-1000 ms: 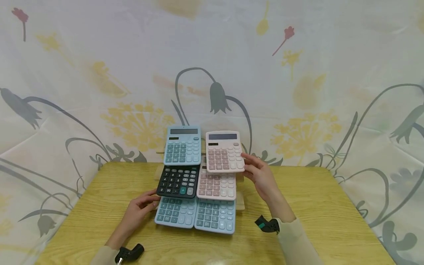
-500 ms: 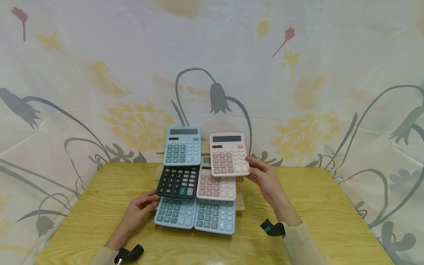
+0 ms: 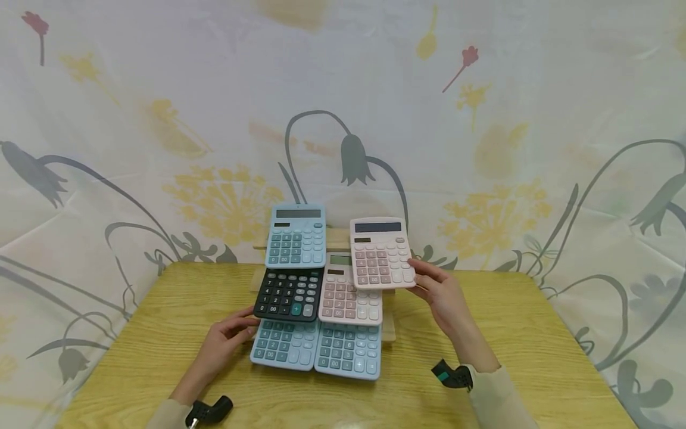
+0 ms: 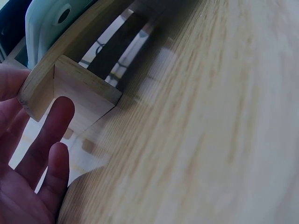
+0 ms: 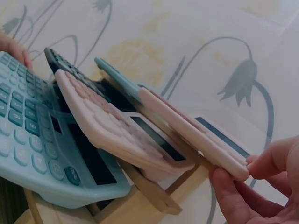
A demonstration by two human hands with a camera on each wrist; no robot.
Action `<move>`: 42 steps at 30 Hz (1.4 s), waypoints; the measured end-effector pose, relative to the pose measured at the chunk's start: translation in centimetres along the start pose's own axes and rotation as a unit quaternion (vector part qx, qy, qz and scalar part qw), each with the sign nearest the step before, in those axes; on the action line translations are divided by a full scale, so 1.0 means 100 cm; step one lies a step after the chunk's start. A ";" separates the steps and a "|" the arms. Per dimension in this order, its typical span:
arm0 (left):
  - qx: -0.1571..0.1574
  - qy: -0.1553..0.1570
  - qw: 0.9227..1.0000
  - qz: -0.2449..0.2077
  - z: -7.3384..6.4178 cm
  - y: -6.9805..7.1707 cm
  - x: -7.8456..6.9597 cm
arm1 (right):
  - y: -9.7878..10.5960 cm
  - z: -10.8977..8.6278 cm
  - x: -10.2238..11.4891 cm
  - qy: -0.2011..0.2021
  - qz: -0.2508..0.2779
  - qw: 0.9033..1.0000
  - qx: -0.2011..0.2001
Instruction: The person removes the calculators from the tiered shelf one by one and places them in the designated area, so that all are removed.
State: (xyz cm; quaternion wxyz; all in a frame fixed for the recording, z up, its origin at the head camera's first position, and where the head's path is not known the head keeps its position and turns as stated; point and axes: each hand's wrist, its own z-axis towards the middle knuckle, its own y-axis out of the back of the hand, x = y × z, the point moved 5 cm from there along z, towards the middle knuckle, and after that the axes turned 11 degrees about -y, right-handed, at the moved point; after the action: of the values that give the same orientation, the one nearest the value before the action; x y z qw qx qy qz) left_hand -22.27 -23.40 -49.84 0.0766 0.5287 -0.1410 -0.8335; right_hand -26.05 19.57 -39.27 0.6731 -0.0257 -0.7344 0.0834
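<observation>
My right hand [image 3: 443, 295] pinches the right edge of a pink calculator [image 3: 377, 241] between thumb and fingers. That calculator stands at the top right of a tiered wooden stand [image 3: 337, 240], overlapping a second pink calculator [image 3: 337, 307] below it. The right wrist view shows fingertips [image 5: 261, 165] on its corner. To the left sit a blue calculator [image 3: 296, 235] and a black calculator [image 3: 286, 295]. Two blue calculators [image 3: 281, 342] make up the bottom row. With relaxed fingers, my left hand [image 3: 222, 339] touches the stand's left end, whose wooden edge [image 4: 88, 77] shows in the left wrist view.
The stand rests on a wood-grain table [image 3: 150, 351]. Behind it hangs a pale cloth [image 3: 225, 107] printed with flowers. A black wrist camera is strapped to each arm.
My right hand has moved right and slightly down with the upper pink calculator, uncovering more of the pink one below and its screen. The left hand has stayed in place.
</observation>
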 end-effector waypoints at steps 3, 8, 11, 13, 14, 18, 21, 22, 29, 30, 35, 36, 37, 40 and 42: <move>-0.001 0.000 1.000 0.001 0.000 0.000 0.000 | 0.005 -0.002 0.000 0.001 0.005 1.000 -0.004; -0.001 0.005 1.000 0.002 0.000 0.000 -0.001 | 0.015 -0.005 -0.001 -0.004 0.004 1.000 -0.018; 0.000 0.004 1.000 0.003 0.000 0.000 -0.001 | 0.022 -0.007 0.000 -0.002 -0.002 1.000 -0.025; -0.001 0.002 1.000 0.002 0.000 -0.001 -0.001 | 0.026 -0.009 0.001 -0.001 -0.006 1.000 -0.029; -0.002 0.001 1.000 0.001 0.000 -0.001 -0.001 | 0.027 -0.010 0.001 0.000 -0.009 0.999 -0.031; -0.004 -0.002 1.000 -0.002 0.000 -0.001 -0.001 | 0.034 -0.014 0.004 -0.002 -0.009 0.999 -0.038; -0.005 -0.005 1.000 0.000 0.000 -0.001 -0.001 | 0.040 -0.016 0.006 0.001 0.000 0.999 -0.043; -0.005 -0.006 1.000 0.001 0.000 -0.001 -0.001 | 0.042 -0.017 0.006 0.003 0.004 0.999 -0.046; -0.004 -0.008 1.000 -0.003 0.001 0.000 -0.002 | 0.058 -0.022 0.008 0.021 0.029 0.998 -0.061; -0.004 -0.008 1.000 -0.003 0.001 0.000 -0.002 | 0.060 -0.023 0.008 0.023 0.033 0.997 -0.061; -0.001 -0.004 1.000 0.000 0.001 0.000 -0.003 | 0.069 -0.025 0.006 0.024 0.049 0.996 -0.066; -0.001 -0.004 1.000 0.002 0.001 0.000 -0.003 | 0.070 -0.025 0.005 0.025 0.049 0.996 -0.067; 0.000 -0.003 1.000 0.002 0.001 0.000 -0.003 | 0.072 -0.026 0.004 0.024 0.047 0.996 -0.068; 0.001 -0.004 1.000 0.001 0.000 -0.001 -0.003 | 0.075 -0.026 0.000 0.022 0.040 0.997 -0.068; 0.000 -0.005 1.000 0.000 0.000 -0.001 -0.003 | 0.078 -0.025 -0.003 0.019 0.035 0.997 -0.071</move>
State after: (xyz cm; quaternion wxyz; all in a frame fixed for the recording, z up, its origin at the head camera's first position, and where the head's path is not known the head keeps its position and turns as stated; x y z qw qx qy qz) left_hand -22.13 -23.25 -49.62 0.0759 0.5242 -0.1414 -0.8363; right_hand -24.11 27.44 -40.59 0.6802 -0.1009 -0.7240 0.0541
